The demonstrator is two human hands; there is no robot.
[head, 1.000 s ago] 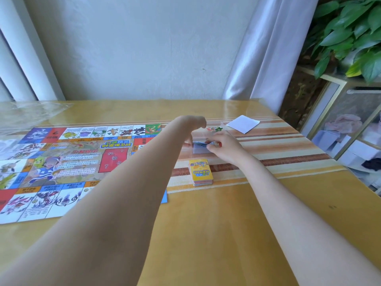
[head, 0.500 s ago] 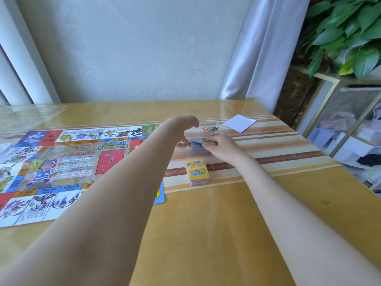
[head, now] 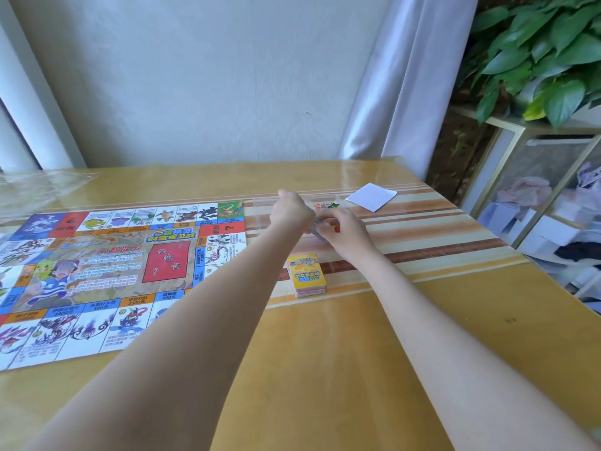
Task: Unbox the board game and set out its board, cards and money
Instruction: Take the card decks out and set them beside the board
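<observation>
The colourful game board (head: 107,271) lies unfolded flat on the left half of the wooden table (head: 325,369). A yellow-backed stack of cards (head: 306,275) sits on the striped runner (head: 422,236) just right of the board. Beyond it, my left hand (head: 291,211) and my right hand (head: 346,234) meet over the runner and together hold a small bluish stack of paper notes (head: 314,230), mostly hidden between the fingers. A few small coloured tokens (head: 327,206) lie just behind the hands.
A folded white sheet (head: 371,196) lies at the runner's far end. Crumpled clear plastic wrap (head: 35,187) sits at the table's back left. A curtain, a leafy plant (head: 546,50) and a glass-fronted cabinet (head: 536,203) stand beyond the table's right edge.
Both hands have stayed together on the bluish stack. My left hand has shifted slightly over it. The view has drifted a little.
</observation>
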